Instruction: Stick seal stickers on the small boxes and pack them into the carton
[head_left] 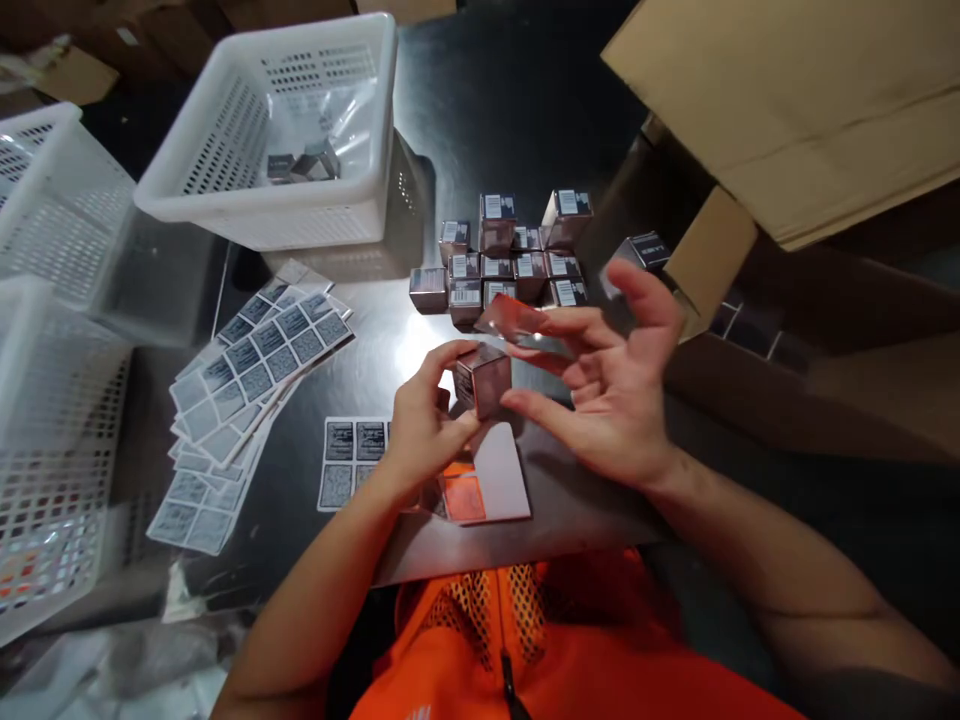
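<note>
Left hand clamps one small glossy rose-metallic carton, right hand open beside it; beyond, labelled cartons cluster, sticker sheets remain leftward.

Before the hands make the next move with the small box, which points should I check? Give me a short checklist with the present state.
1. Left hand grips the small box: ok.
2. Right hand open, fingertip on the box: ok.
3. Box flap closed: not ok, it stands open.
4. Label on this box: cannot tell.
5. Label sheets lie within reach on the table: ok.
6. Finished boxes clear of the hands: ok.
</note>
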